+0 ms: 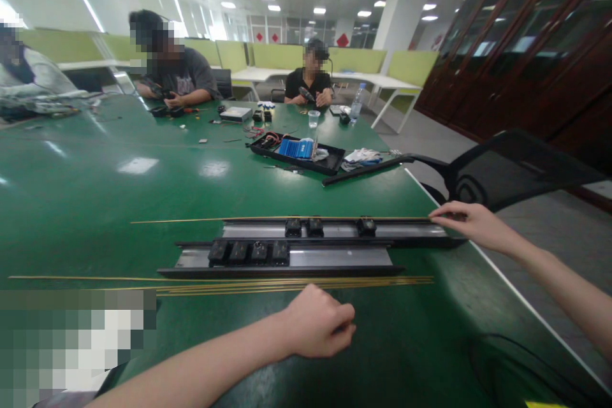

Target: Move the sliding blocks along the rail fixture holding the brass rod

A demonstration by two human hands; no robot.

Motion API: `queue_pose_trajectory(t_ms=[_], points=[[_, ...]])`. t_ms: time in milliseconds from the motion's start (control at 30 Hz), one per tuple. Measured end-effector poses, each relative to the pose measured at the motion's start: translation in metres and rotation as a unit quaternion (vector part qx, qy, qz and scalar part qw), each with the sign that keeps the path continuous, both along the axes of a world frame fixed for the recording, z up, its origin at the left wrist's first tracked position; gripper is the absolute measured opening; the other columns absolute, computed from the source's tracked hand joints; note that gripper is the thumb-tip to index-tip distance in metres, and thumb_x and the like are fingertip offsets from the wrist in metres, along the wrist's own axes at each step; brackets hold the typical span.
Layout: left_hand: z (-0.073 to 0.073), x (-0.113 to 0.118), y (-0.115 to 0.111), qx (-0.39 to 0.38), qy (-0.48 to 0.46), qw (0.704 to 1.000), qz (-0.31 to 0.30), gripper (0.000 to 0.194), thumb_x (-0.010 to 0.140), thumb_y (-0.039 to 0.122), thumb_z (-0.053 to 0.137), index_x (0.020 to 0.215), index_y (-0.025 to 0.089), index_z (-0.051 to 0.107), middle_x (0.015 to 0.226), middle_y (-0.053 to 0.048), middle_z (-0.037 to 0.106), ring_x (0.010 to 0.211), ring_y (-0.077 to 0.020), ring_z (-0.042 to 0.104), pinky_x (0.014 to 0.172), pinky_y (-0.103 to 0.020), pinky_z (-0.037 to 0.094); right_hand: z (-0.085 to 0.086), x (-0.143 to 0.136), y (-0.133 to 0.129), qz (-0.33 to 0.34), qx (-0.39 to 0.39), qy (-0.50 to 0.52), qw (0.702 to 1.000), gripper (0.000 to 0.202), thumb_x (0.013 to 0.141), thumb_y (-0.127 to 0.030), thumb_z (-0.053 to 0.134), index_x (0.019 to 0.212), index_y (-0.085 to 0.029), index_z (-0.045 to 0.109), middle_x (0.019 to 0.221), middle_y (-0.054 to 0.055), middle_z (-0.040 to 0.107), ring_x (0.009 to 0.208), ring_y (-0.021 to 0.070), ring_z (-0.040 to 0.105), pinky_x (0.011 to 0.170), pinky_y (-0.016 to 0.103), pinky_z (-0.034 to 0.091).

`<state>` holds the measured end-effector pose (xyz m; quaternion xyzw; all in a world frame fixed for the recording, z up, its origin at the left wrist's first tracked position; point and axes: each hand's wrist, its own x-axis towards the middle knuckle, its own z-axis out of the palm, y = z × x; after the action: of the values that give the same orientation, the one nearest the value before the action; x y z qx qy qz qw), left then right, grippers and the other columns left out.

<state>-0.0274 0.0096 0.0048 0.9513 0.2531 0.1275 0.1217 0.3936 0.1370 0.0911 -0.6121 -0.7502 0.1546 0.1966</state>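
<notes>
My right hand [463, 224] pinches the right end of a thin brass-coloured rod [191, 220], which stretches left along the back edge of the far metal channel [262, 230]. Three black blocks [314, 227] sit apart in that channel. A second channel [335, 257] lies nearer, with a row of several black blocks [259, 253] side by side toward its left. In front of it, several more thin rods [229, 287] lie loosely bunched on the table. My left hand [319, 324] is closed in a loose fist just in front of these rods, with nothing visible in it.
A black tray [329, 166] with a blue finned box [296, 148] and wires stands farther back on the green table [119, 191]. Gloves [362, 158] and a black bar [363, 170] lie beside it. A mesh chair [516, 166] is at the right. Several people sit across the table.
</notes>
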Motion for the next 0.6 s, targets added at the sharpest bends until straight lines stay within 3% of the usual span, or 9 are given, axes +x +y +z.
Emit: queue_pose_trajectory(t_ms=[200, 433, 600], points=[[0.002, 0.002, 0.0, -0.005, 0.003, 1.0, 0.001, 0.02, 0.093, 0.031, 0.058, 0.076, 0.021, 0.052, 0.064, 0.002, 0.068, 0.055, -0.0145, 0.064, 0.048, -0.029, 0.022, 0.003, 0.005, -0.002, -0.005, 0.0, -0.004, 1.0, 0.063, 0.073, -0.079, 0.064, 0.09, -0.021, 0.08, 0.094, 0.011, 0.076, 0.078, 0.0233, 0.062, 0.07, 0.037, 0.047], [-0.003, 0.001, 0.001, -0.004, -0.005, 1.0, 0.0, 0.02, 0.093, 0.032, 0.058, 0.077, 0.021, 0.052, 0.065, 0.002, 0.068, 0.056, -0.0145, 0.064, 0.048, -0.028, 0.025, -0.001, 0.013, 0.001, -0.016, -0.012, 0.01, 1.0, 0.067, 0.07, -0.082, 0.064, 0.089, -0.02, 0.08, 0.097, 0.013, 0.076, 0.084, 0.0264, 0.065, 0.075, 0.039, 0.049], [-0.001, 0.001, 0.001, -0.004, 0.004, 1.0, 0.0, 0.02, 0.093, 0.031, 0.058, 0.077, 0.021, 0.052, 0.064, 0.002, 0.067, 0.055, -0.0144, 0.063, 0.049, -0.026, 0.029, -0.002, 0.026, 0.001, -0.026, -0.019, 0.008, 0.999, 0.057, 0.074, -0.073, 0.067, 0.093, -0.021, 0.08, 0.097, 0.011, 0.076, 0.085, 0.026, 0.066, 0.078, 0.039, 0.051]])
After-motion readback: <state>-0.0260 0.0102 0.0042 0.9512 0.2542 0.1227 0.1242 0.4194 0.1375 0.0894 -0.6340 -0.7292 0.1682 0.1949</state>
